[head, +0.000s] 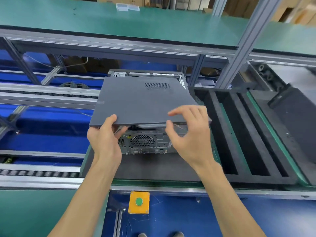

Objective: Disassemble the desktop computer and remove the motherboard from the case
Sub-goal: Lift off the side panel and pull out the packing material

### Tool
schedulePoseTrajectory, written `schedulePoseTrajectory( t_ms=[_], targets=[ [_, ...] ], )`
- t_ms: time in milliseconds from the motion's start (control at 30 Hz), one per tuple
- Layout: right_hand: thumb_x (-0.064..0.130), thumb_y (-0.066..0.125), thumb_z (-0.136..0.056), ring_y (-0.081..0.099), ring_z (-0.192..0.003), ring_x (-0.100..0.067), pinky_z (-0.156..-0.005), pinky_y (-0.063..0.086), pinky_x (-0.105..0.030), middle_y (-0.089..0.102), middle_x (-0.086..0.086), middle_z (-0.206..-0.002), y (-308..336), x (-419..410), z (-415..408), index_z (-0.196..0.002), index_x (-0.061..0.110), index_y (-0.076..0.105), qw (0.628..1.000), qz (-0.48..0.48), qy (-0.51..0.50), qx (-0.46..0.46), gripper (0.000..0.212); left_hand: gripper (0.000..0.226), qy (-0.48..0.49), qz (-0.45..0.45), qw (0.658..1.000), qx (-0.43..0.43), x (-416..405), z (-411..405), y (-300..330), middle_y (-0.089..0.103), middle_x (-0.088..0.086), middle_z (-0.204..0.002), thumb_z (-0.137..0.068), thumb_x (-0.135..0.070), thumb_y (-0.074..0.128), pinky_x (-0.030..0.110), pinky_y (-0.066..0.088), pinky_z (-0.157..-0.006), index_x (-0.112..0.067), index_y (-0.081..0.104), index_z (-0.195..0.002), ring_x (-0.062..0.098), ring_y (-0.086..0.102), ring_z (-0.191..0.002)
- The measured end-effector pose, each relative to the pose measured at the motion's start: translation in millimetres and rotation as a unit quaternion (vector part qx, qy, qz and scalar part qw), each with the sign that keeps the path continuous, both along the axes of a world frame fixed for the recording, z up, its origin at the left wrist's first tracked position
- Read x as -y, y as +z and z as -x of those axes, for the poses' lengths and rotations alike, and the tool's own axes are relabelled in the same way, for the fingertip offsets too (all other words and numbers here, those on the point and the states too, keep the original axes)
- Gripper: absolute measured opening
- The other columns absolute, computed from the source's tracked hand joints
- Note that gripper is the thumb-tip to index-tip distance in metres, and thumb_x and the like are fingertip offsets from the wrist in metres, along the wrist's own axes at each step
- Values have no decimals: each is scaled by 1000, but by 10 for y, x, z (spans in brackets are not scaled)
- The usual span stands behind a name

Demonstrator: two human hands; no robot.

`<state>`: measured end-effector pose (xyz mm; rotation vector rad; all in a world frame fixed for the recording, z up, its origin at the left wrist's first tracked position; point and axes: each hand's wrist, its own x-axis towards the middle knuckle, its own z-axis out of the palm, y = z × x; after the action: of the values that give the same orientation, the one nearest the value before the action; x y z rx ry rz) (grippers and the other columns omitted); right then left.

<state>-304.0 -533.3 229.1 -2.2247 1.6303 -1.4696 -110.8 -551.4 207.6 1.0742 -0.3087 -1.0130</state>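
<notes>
Fingers (109,120) of the left hand (105,139) are curled round the near edge of the flat dark-grey metal side panel (142,101), raised above the grey steel computer case (145,142), while the right hand (189,132) is held open just beside it; panel removal is judged under way, a two-handed lift-away being called for.

A dark pallet (153,168) on a roller conveyor (39,173) carries the computer case (145,144), which sits at the pallet's centre, its rear fan grille toward 6 o'clock. At 3 o'clock, just beside it, lies a black foam tray (248,134) with long slots. At 12 o'clock a green shelf (119,26) carries two clear boxes (127,6). At 6 o'clock, a yellow button box (138,202).
</notes>
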Motion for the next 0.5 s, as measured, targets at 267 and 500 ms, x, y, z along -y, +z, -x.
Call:
schedulePoseTrajectory(
  t_ms=[267, 500],
  targets=[
    [21, 71, -82, 51, -133, -24, -108, 43, -43, 56, -5, -143, 122, 259, -223, -147, 24, 48, 981, -124, 7, -152, 69, 30, -42, 119, 986, 109, -67, 447, 469, 75, -5, -95, -85, -4, 69, 31, 60, -63, -13, 65, -113, 18, 73, -91],
    [-9, 61, -80, 61, -126, -24, -101, 53, -43, 66, -11, -131, -65, 243, 271, -128, 5, 67, 988, 142, -49, -22, 51, 30, -104, 188, 968, 130, -231, 1062, 675, 75, -6, -98, -84, -7, 70, 33, 60, -71, -20, 67, -110, 13, 71, -91]
  ],
)
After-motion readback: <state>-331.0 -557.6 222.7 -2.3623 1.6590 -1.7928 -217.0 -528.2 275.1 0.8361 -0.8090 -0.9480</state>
